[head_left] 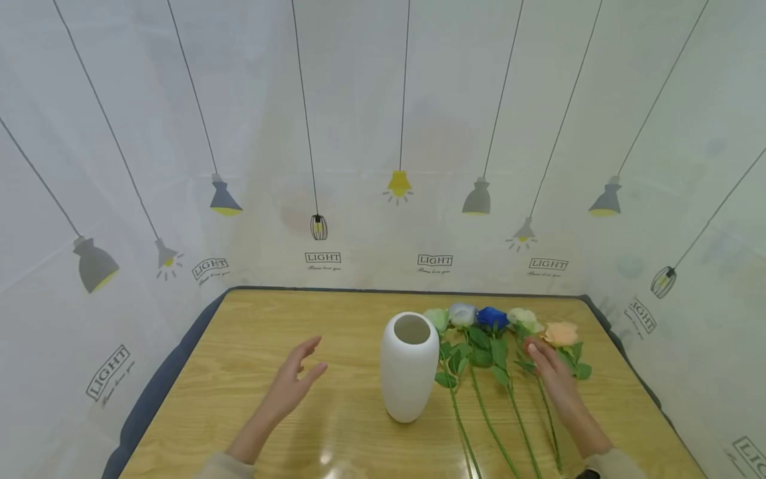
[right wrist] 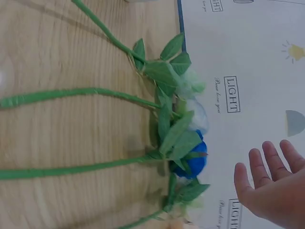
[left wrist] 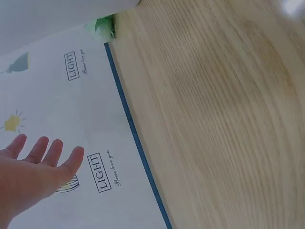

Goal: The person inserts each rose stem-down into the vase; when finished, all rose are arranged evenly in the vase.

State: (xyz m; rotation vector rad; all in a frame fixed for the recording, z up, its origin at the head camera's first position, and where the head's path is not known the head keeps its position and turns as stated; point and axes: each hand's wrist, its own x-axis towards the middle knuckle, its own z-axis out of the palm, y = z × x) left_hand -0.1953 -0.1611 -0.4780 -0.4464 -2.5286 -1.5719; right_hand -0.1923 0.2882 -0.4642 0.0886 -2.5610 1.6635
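A tall white vase (head_left: 408, 372) stands upright on the wooden table, its round mouth bare of stems. My left hand (head_left: 293, 382) hovers to the left of it, fingers spread and holding nothing. On the vase's right lie several artificial roses: a pale green one, a whitish one, a blue rose (head_left: 493, 318), a cream one and a peach rose (head_left: 561, 333), with green stems toward me. Over the right-hand stems hangs my right hand (head_left: 556, 379), relaxed, close to the cream and peach blooms. In the right wrist view its fingers (right wrist: 257, 167) hold nothing.
The wooden table (head_left: 287, 319) has a dark blue edge along the back and sides. White sheeting (head_left: 359, 133) printed with hanging lamps and the word LIGHT closes it in at the back and on both sides.
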